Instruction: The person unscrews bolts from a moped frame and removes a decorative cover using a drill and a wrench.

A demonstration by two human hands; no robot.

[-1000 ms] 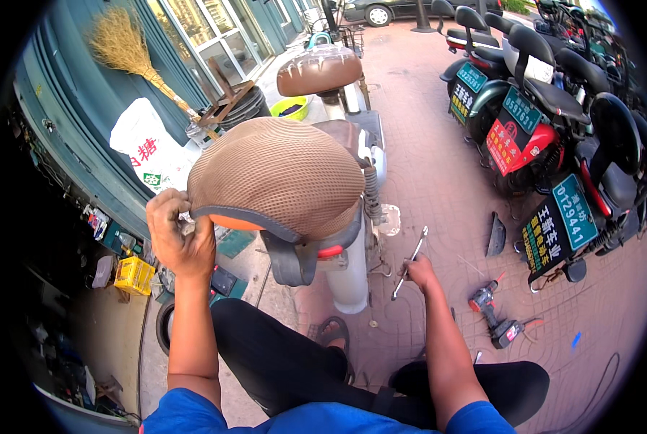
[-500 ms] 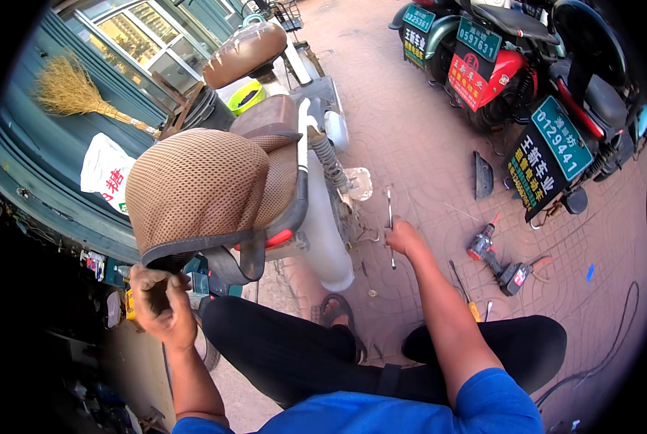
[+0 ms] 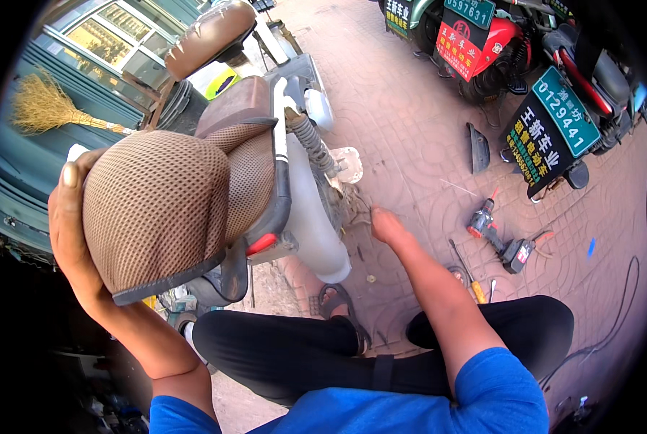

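My left hand (image 3: 74, 224) wraps its fingers round the left side of a brown mesh seat cover (image 3: 153, 210), which is bunched and folded over the rear of a scooter. A red reflector (image 3: 261, 243) sits below the cover, above a pale rear mudguard (image 3: 316, 249). My right hand (image 3: 387, 226) is closed on a thin metal wrench, now hard to make out, beside the scooter's lower right side. A spring shock (image 3: 309, 141) and a pale metal plate (image 3: 349, 165) are just above it.
Parked scooters (image 3: 468, 50) line the right side. A cordless drill (image 3: 515, 253), screwdriver (image 3: 477, 289), black plastic part (image 3: 477, 148) and cable (image 3: 613, 318) lie on the paving. A straw broom (image 3: 38, 105) leans at the left near a bucket (image 3: 179, 105).
My left hand has moved from the cover's lower edge up round its left side, and the cover is more folded. My right hand has shifted left and inward with the wrench. The view has shifted.
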